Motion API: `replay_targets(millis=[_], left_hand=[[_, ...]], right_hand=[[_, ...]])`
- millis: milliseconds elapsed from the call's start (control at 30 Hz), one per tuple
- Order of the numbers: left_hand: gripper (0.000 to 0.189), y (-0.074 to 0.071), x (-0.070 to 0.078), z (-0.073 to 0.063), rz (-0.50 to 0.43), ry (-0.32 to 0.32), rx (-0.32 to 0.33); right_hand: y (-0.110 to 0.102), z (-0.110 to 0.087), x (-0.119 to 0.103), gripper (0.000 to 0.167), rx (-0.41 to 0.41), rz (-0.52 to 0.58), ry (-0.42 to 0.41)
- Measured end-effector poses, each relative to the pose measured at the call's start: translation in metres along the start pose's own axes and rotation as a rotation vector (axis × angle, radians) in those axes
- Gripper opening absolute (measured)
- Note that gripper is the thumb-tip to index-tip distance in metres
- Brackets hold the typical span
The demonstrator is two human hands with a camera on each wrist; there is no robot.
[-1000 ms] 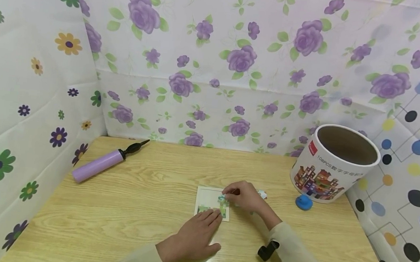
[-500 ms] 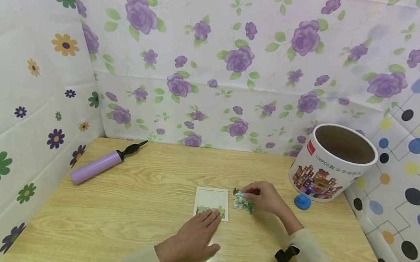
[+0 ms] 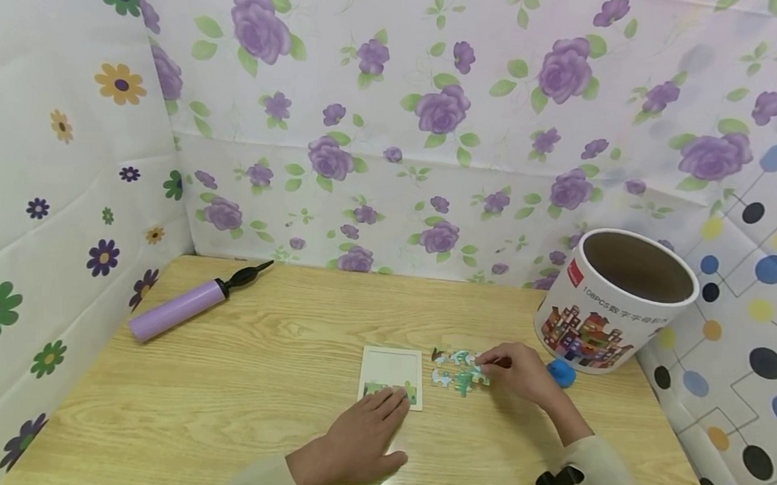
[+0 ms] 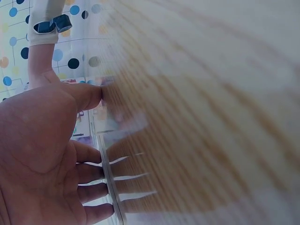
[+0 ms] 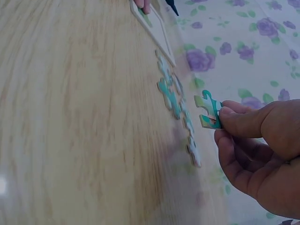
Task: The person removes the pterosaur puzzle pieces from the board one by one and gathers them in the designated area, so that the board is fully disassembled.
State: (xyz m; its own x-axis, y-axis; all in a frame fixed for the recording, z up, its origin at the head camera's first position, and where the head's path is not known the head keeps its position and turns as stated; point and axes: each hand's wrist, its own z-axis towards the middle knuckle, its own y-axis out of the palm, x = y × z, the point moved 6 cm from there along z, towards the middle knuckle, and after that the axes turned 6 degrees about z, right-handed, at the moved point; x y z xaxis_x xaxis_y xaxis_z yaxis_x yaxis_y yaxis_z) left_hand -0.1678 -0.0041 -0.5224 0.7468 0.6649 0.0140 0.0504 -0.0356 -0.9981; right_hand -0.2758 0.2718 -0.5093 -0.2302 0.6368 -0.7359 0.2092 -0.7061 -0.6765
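A small white puzzle tray (image 3: 391, 364) lies mid-table, with a row of green puzzle pieces (image 3: 381, 387) along its near side. My left hand (image 3: 364, 436) rests with extended fingers on the tray's near edge; in the left wrist view its fingertips (image 4: 101, 212) touch that rim. My right hand (image 3: 518, 372) is right of the tray, beside several loose blue and green puzzle pieces (image 3: 463, 379). In the right wrist view, its thumb and index finger pinch a green and teal puzzle piece (image 5: 208, 110), held above the table. The fingers partly hide this piece.
Just beyond my right hand sits a blue toy duck (image 3: 560, 373), in front of a large white bucket (image 3: 609, 318). A purple hand pump (image 3: 184, 309) lies at the far left of the wooden table (image 3: 215, 403). Patterned cloth surrounds the table's sides and back.
My right hand has moved right, from the tray's right side across the loose pieces. A green and teal piece seen at the tray's right side is gone from there. My left hand stays put.
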Motion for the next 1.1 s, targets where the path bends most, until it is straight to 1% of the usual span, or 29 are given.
replay_targets(millis=[67,300,567,933,1100], left_hand=[[0.073,0.000,0.000,0.000,0.000,-0.001,0.001],[0.074,0.002,-0.001,0.000,-0.001,-0.010,-0.009],[0.075,0.005,-0.002,0.001,0.009,-0.019,-0.020],[0.076,0.003,-0.001,-0.001,0.006,-0.023,-0.031],[0.075,0.003,-0.001,0.000,-0.001,-0.011,-0.011]], right_hand=[[-0.001,-0.002,0.002,0.013,-0.001,-0.002,-0.009],[0.003,-0.006,0.012,0.013,-0.007,0.000,0.033],[0.008,-0.006,0.021,0.015,-0.004,-0.042,0.047],[0.011,-0.006,0.024,0.015,-0.004,-0.074,0.028],[0.012,-0.007,0.024,0.015,0.003,-0.069,0.030]])
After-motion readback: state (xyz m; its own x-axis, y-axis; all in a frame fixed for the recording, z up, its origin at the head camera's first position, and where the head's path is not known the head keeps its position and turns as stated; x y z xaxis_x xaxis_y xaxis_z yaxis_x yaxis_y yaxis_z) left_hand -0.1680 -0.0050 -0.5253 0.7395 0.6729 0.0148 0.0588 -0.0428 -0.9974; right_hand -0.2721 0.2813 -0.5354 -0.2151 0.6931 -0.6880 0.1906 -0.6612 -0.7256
